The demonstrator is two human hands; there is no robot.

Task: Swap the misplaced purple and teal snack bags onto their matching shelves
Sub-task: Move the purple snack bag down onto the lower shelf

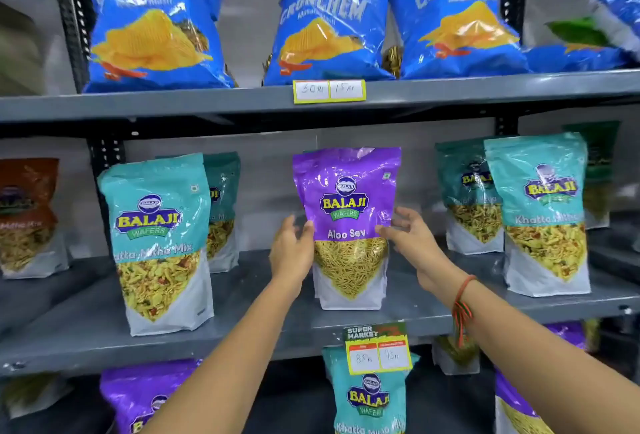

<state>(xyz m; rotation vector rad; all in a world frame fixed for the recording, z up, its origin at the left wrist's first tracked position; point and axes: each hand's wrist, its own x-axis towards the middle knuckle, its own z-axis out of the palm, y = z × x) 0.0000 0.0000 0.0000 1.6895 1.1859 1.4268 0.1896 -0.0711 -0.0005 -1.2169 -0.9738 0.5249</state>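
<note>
Near the middle shelf [242, 326] front edge, both hands, left hand [292, 248] and right hand [410, 236], are closing half-open on the purple bag [349, 212]; swapping with the teal bag [370, 395] below is not yet done.

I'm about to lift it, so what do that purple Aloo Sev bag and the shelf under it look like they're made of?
Purple Aloo Sev bag: apparently glossy plastic film, judging by glare streaks, wrinkles and a clear window showing the sev. Shelf: seemingly grey painted metal with a dull sheen, fixed to perforated black uprights.
</note>
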